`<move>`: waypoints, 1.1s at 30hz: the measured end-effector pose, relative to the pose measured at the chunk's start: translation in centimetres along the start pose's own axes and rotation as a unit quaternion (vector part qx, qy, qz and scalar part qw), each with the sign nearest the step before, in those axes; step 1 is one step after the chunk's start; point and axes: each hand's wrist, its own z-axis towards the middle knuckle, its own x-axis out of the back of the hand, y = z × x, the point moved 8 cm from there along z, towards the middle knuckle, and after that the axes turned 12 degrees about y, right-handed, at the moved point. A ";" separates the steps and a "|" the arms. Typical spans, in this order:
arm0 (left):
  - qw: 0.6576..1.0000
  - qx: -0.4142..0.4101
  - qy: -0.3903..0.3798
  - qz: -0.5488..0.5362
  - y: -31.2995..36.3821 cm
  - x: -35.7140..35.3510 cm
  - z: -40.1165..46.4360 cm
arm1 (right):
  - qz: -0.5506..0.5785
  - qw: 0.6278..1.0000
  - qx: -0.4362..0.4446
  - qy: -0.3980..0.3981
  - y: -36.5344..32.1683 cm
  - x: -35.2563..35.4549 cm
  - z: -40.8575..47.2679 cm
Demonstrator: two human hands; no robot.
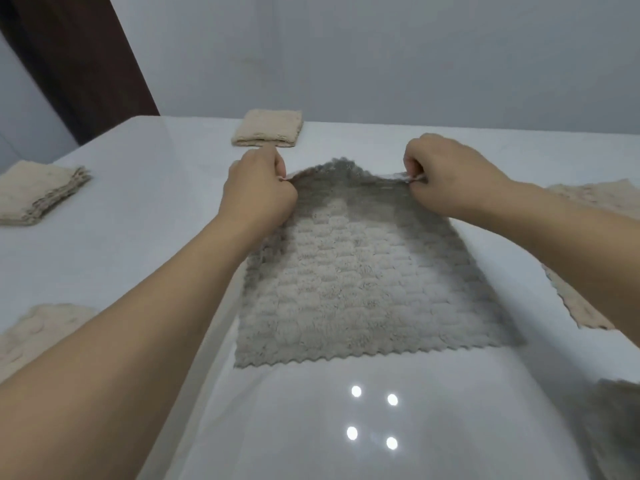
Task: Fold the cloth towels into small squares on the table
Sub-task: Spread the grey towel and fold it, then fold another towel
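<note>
A fluffy grey towel (pixel 353 278) with zigzag edges lies spread flat on the glossy white table (pixel 138 244), its near edge facing me. My left hand (pixel 259 188) pinches the far left corner and my right hand (pixel 446 174) pinches the far right corner, both lifted slightly off the table. The far edge sags a little between the two hands.
A folded beige square (pixel 268 128) lies at the table's far edge. A stack of folded beige towels (pixel 38 192) sits at left, another beige cloth (pixel 38 330) lower left. Unfolded beige towels (pixel 595 199) lie at right, and a grey cloth (pixel 616 417) at the lower right corner.
</note>
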 end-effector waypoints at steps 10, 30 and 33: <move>0.989 -0.146 -0.011 0.004 2.0 5.4 -11.3 | -0.016 0.982 0.187 -0.030 -3.8 3.7 -11.8; 0.911 -0.358 -0.112 0.173 1.1 4.4 -17.8 | 0.002 0.976 0.152 -0.157 -3.3 2.8 -17.1; 0.928 -0.317 -0.103 0.167 1.5 4.0 -16.5 | 0.029 0.977 0.104 -0.185 -2.7 2.6 -16.9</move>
